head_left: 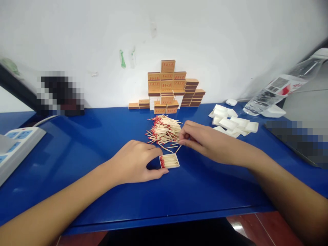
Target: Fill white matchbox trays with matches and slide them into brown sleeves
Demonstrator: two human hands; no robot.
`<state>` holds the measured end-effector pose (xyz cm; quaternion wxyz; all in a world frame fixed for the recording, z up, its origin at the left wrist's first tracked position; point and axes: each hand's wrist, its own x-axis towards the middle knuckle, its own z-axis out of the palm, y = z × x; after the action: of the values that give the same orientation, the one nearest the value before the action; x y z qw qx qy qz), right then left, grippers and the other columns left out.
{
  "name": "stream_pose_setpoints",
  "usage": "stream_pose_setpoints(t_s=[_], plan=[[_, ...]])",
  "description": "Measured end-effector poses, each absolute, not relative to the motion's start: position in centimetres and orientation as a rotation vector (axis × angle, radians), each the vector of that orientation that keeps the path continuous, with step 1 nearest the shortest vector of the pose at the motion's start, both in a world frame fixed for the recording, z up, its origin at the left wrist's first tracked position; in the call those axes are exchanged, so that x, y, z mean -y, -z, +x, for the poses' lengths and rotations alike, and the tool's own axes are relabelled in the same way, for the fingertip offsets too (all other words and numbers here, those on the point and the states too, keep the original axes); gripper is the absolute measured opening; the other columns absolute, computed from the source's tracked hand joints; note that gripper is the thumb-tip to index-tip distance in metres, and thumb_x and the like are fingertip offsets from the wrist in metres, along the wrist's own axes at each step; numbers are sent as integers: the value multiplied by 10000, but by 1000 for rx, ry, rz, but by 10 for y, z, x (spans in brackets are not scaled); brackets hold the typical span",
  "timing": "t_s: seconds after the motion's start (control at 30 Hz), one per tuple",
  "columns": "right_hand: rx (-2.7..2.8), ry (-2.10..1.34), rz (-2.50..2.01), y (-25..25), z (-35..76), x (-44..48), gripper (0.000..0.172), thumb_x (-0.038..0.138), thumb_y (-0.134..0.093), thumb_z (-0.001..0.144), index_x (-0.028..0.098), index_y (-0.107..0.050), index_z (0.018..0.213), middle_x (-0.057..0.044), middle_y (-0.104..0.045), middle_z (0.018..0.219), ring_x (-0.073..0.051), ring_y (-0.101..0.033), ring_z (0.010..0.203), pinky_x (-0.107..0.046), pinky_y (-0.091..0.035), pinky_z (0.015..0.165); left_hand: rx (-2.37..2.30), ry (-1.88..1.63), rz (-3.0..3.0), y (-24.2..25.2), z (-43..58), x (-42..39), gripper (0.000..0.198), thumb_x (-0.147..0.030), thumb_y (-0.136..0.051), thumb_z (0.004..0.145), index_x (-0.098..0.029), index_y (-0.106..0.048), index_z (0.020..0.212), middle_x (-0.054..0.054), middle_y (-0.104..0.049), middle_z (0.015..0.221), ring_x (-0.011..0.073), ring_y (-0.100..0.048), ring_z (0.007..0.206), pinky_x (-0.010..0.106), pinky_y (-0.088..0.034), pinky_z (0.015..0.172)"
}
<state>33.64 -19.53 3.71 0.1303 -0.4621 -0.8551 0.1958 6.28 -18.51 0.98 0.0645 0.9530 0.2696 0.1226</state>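
A small white matchbox tray (pixel 169 161) with red-tipped matches in it lies on the blue table (pixel 84 150). My left hand (pixel 135 163) rests beside it, thumb and fingers holding the tray's left edge. My right hand (pixel 205 140) reaches to the edge of a loose pile of matches (pixel 164 130) and pinches a match or two, fingers closed. One loose match (pixel 178 149) lies just below those fingers.
Orange matchboxes (pixel 169 87) are stacked against the white wall. Several empty white trays (pixel 232 122) lie at right, by a tilted plastic bottle (pixel 279 89). A power strip (pixel 15 143) sits at the left edge. The table's front edge runs below my arms.
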Motion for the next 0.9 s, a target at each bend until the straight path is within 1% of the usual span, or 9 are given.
stream_pose_setpoints(t_s=[0.13,0.23,0.4,0.57,0.7,0.8,0.9], plan=[[2576,-591,-1247,-35,320,208,204,361,-477,1082,213,-588,997,-57,-640,1055,-188,-608,833,-329,-442,719,-815,-421,2882,-9,62,185,320,-510,-664,935,-200,-742,951,13,-755,787,192,-722,712,292,-460,627],[2618,-499,-1231,-28,313,212,164,315,-512,1071,200,-600,993,-60,-642,1039,-191,-613,820,-332,-445,728,-815,-454,2889,-10,62,185,324,-511,-656,940,-198,-741,937,20,-749,767,186,-714,695,284,-464,622],[2632,-389,-1216,-25,309,213,147,277,-538,1063,182,-619,984,-59,-636,1022,-182,-619,794,-317,-427,693,-821,-429,2892,-10,63,185,318,-505,-664,936,-195,-733,920,7,-741,758,180,-707,675,287,-449,597],[2614,-417,-1228,-27,305,213,128,243,-546,1053,172,-632,991,-67,-638,1049,-176,-613,790,-316,-427,687,-822,-408,2884,-10,63,186,309,-495,-663,938,-195,-735,945,7,-752,791,192,-722,705,300,-455,613],[2594,-506,-1179,-28,304,211,134,255,-544,1053,191,-654,1010,-61,-643,1056,-182,-618,836,-323,-445,730,-829,-395,2887,-10,63,186,314,-501,-659,939,-196,-734,952,7,-751,791,202,-726,707,306,-453,606],[2541,-512,-1183,-30,309,209,147,251,-539,1051,193,-665,1002,-58,-638,1043,-175,-601,823,-317,-440,715,-839,-397,2883,-10,63,185,320,-505,-665,937,-194,-737,952,12,-757,797,201,-731,718,302,-473,629],[2490,-521,-1194,-33,314,206,123,267,-575,1035,201,-675,1007,-51,-636,1039,-172,-598,849,-305,-434,710,-832,-413,2876,-10,63,185,314,-499,-672,935,-197,-743,979,17,-766,818,198,-737,738,298,-495,656]])
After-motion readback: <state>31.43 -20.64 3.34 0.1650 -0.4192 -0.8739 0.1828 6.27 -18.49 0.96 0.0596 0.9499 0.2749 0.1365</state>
